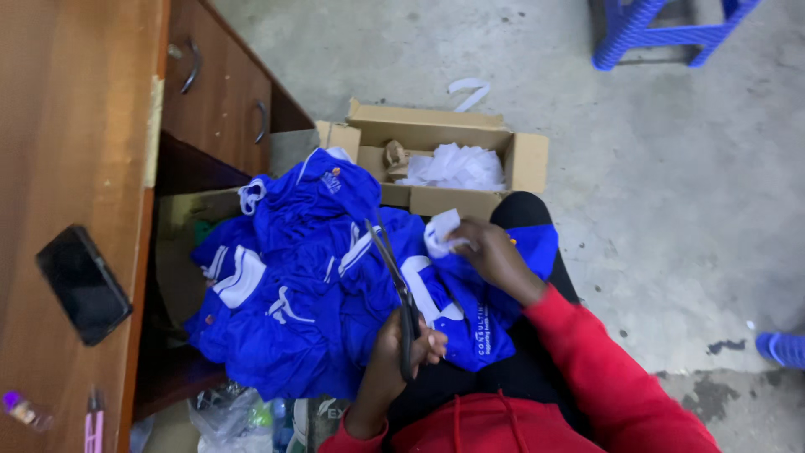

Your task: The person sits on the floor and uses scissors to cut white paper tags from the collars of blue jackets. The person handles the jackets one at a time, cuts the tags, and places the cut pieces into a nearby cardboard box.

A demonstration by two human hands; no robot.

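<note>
A heap of blue garments with white trim [302, 285] lies across my lap and spills toward the desk. My left hand [401, 352] is closed around the black handles of a pair of scissors [394, 277], whose blades point up and away over the cloth. Just beyond the blades, my right hand [493, 252], in a red sleeve, pinches a small white piece of fabric [439, 231] at the edge of a blue garment. Whether that white piece is attached to the garment I cannot tell.
An open cardboard box [527, 159] holding white fabric scraps stands on the concrete floor ahead. A wooden desk [75, 126] with drawers is at left, a black phone [82, 283] on it. Blue stool legs [646, 33] stand far right; plastic bags [231, 415] lie near my knees.
</note>
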